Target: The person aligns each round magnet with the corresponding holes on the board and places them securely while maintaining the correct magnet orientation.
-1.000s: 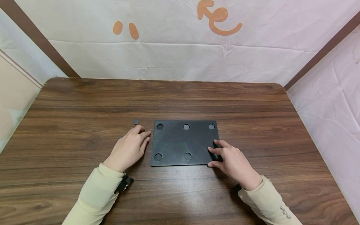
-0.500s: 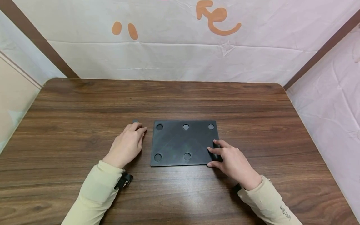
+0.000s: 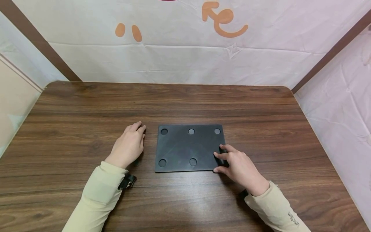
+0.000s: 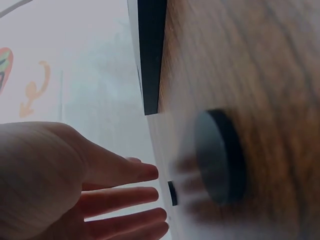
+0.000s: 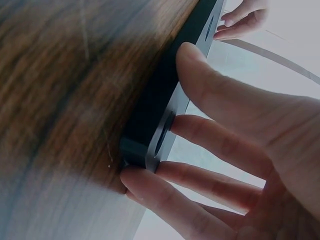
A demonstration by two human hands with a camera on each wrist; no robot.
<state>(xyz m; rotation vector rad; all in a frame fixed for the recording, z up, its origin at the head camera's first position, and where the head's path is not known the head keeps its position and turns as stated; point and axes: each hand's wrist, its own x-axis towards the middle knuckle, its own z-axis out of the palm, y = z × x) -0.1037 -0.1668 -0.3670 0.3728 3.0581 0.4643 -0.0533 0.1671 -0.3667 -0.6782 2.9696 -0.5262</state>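
A black rectangular board with round recesses lies on the table in the head view. My right hand grips its near right corner, thumb on the near side and fingers over the top and right edge, covering that corner's recess. Left of the board and apart from it, my left hand hovers with fingers extended and holds nothing. In the left wrist view, a dark disc lies on the table close to the camera. A smaller-looking disc is just beyond the fingertips; the hand hides it in the head view.
The brown wood-grain table extends around the board on all sides. A pale cloth wall with orange shapes stands behind its far edge. The far middle and far right recesses look lighter grey than the far left one.
My left hand has moved left and away from the board's edge, toward the far side, and now covers the disc that was visible beyond it. The right hand and board stay put.
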